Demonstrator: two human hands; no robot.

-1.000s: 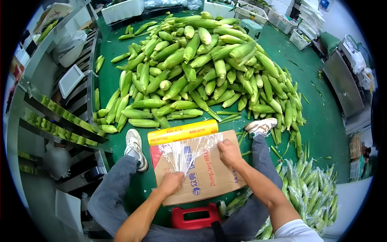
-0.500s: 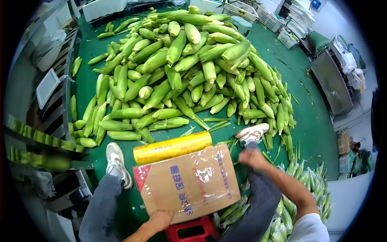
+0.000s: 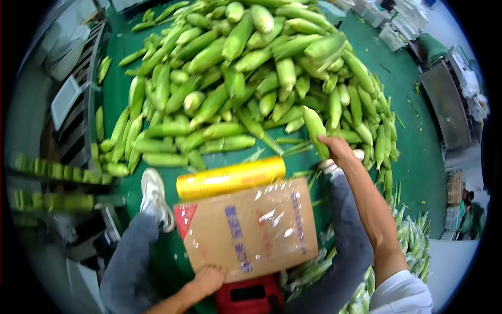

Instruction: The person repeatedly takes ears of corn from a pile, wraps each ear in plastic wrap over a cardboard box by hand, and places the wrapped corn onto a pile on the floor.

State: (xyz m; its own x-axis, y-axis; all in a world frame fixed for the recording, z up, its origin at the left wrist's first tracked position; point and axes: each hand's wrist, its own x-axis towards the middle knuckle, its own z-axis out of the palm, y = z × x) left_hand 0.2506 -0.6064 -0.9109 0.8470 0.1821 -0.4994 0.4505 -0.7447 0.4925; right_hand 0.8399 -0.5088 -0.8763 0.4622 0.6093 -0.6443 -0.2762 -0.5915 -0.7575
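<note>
My right hand (image 3: 339, 150) is closed around the lower part of a green ear of corn (image 3: 314, 128), its tip pointing up and away, in front of the big pile of corn (image 3: 209, 99). My left hand (image 3: 210, 278) grips the near left edge of a cardboard box (image 3: 251, 233) covered with clear film; its fingertips are partly hidden. Against the far side of that box lies a yellow roll of cling film (image 3: 230, 178). Under the near edge shows a red plastic stool or crate (image 3: 250, 294).
Bagged corn (image 3: 410, 246) lies at the right behind my leg. A slatted metal rack (image 3: 83, 99) stands on the left. My shoes rest either side of the box on the green floor (image 3: 376, 42). A grey metal panel (image 3: 442, 104) leans at the right.
My right hand has moved forward from beside the box to the pile and now holds an ear of corn. My left hand stays at the box edge. The view has tilted down.
</note>
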